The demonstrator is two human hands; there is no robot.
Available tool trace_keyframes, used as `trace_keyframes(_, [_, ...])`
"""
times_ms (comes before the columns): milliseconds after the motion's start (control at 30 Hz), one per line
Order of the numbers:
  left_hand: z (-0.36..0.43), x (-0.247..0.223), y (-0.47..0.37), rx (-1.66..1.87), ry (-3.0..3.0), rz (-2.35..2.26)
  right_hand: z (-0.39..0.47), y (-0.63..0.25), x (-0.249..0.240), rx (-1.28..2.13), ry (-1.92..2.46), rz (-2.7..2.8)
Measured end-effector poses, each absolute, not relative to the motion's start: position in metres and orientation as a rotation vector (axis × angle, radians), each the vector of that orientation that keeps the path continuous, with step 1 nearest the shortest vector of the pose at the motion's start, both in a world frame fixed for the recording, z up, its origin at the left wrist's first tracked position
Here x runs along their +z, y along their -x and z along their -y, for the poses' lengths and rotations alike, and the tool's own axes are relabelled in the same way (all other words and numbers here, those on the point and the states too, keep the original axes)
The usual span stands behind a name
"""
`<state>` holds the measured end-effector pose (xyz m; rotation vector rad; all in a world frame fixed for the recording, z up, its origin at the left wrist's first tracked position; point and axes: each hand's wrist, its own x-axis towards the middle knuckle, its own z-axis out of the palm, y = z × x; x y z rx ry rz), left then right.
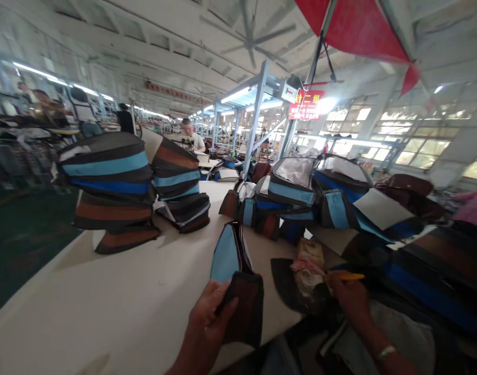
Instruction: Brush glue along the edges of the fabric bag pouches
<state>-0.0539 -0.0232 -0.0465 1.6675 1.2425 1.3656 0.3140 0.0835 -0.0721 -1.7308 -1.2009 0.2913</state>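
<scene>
**Here, up in the left hand [209,315], a light blue and dark brown cloth piece with black edges [244,299]**

Pinched between thumb and bent fingers, low on the blue side, with a gap along the top. Held over the near part of a big white table [125,302]. Over to the right, in the right hand [351,297], with fingers curled round it, a thin yellow tool [351,277]; too blurry to tell what kind. On the right wrist, a shiny band [387,351]. Just beside the tool, a tan wrapped block [312,251] with a bunched pink rag [306,266] against it. Next to the block, a flat dark cloth piece with a round edge [283,284].

Farther off, on the table's left side, a tall stack of black, blue and brown striped cloth parts [109,179], and near it a second striped stack [178,174]. Across on the right, a big messy pile of striped parts [291,190]. Behind the pile, a light blue metal post [256,122]. Far back, a person in a white top [198,142]. Up high, a grey ceiling fan [249,42].
</scene>
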Motion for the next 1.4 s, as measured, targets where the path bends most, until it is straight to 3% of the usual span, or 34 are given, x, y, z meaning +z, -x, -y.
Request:
trace_keyframes(167, [0.019, -0.034, 0.045, 1.35, -1.672, -1.17, -0.034, -0.243, 0.02, 0.603, 1.05, 1.348])
trace_keyframes(300, [0.02, -0.025, 0.033, 1.35, -1.688, -1.136, -0.003, -0.178, 0.064, 0.483, 0.693, 1.688])
trace_keyframes(567, [0.025, -0.009, 0.029, 1.358, -1.639, -1.198, -0.009, -0.18, 0.056, -0.025, 0.518, 2.244])
trace_keyframes(733, [0.023, -0.012, 0.029, 1.353, -1.635, -1.219, -0.005, -0.193, 0.061, -0.202, 0.513, 2.218])
trace_keyframes(1067, [0.017, -0.013, 0.033, 1.4, -1.741, -1.255, -0.005, -0.19, 0.039, -0.102, 0.516, 2.193])
trace_keyframes(1200, [0.017, -0.02, 0.031, 1.491, -2.213, -1.359, -0.002, -0.205, 0.052, -0.118, 0.633, 2.04])
trace_keyframes(1400, [0.018, -0.025, 0.021, 1.562, -3.031, -1.496, 0.005, -0.192, 0.076, 0.301, 0.644, 1.865])
